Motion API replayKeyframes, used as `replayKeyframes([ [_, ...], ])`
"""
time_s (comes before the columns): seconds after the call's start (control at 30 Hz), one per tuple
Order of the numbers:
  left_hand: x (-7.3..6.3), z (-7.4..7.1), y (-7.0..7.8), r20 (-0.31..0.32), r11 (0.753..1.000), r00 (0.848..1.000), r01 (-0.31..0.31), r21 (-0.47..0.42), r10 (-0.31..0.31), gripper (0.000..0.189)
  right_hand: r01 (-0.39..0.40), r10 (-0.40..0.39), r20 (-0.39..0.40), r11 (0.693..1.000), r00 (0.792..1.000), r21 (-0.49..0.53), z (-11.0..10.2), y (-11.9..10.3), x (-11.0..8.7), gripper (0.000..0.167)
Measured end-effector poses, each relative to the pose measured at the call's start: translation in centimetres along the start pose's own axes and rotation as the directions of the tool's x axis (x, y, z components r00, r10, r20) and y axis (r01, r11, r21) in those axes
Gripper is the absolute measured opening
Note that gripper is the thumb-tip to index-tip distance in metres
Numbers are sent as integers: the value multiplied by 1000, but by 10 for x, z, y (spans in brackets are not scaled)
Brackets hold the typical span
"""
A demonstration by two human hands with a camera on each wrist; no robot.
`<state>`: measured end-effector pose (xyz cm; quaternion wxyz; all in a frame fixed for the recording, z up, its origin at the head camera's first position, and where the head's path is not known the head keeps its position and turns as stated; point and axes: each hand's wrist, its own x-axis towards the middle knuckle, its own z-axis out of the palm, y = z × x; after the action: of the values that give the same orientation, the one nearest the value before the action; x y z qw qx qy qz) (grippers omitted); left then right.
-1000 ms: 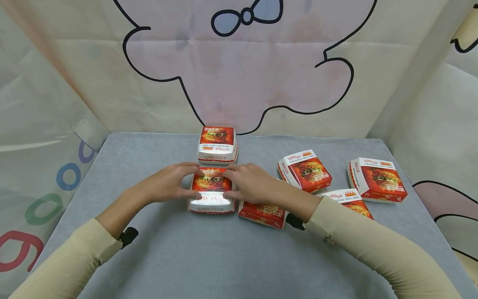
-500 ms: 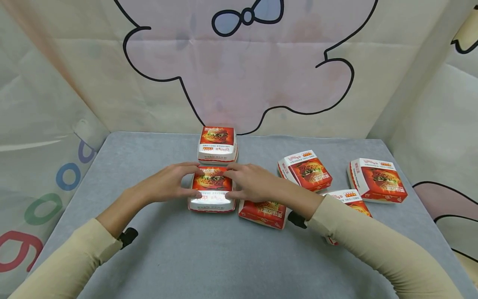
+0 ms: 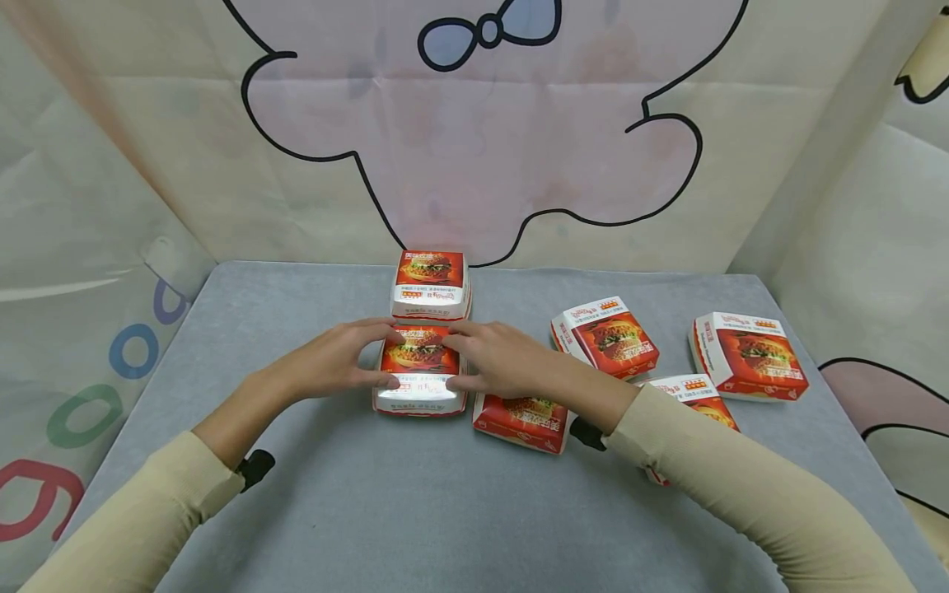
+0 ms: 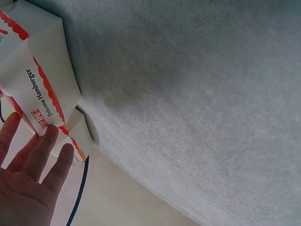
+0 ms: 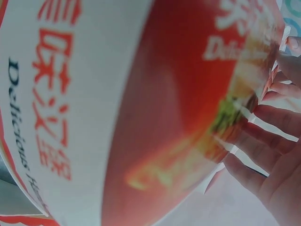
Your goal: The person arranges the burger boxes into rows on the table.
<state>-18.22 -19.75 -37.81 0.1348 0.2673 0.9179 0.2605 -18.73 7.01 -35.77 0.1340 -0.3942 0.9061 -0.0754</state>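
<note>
A red-and-white hamburger box [image 3: 420, 354] lies flat on the table between both hands. My left hand [image 3: 335, 362] touches its left side; in the left wrist view the fairly straight, spread fingers [image 4: 41, 155] rest against the box's white side wall [image 4: 40, 89]. From the right, my right hand [image 3: 504, 358] touches the same box, fingertips near the back and thumb farther forward. The right wrist view is mostly filled by a blurred, nearer hamburger box [image 5: 155, 117]. Just behind the handled box sits another hamburger box [image 3: 431, 284], close to it or touching.
Beneath my right wrist lies a partly covered hamburger box [image 3: 522, 424]. Farther right are a tilted box [image 3: 611, 338], a box half hidden by the sleeve [image 3: 693, 395], and one by the right edge [image 3: 752, 354]. The grey table [image 3: 415, 511] meets a printed curtain [image 3: 482, 165] behind.
The box between my hands has slid slightly away from me, closer to the box behind it. Both hands have shifted only a little; the other boxes stay put.
</note>
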Motion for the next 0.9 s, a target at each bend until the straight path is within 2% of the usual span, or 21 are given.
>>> replayKeyframes([
  [0.27,-1,0,4,12,999,1000,11,33,-11,59,9,-8,28,1000,1000,-20,-2,0,-4,64],
  [0.47,-2,0,9,-12,995,1000,10,99,-8,64,5,-7,63,1000,998,27,-9,3,-14,69],
  [0.53,-2,1,13,-35,991,999,-17,132,22,67,1,-4,55,999,998,47,-11,6,-19,70],
  [0.63,-1,5,20,-80,978,991,-88,188,105,70,-19,17,49,999,999,48,-13,12,-28,71],
  [0.8,2,14,32,-140,938,955,-217,271,262,69,-48,46,46,998,998,51,-16,18,-46,73],
  [0.9,4,20,41,-146,916,937,-263,302,317,69,-51,48,38,996,998,75,-16,24,-58,76],
])
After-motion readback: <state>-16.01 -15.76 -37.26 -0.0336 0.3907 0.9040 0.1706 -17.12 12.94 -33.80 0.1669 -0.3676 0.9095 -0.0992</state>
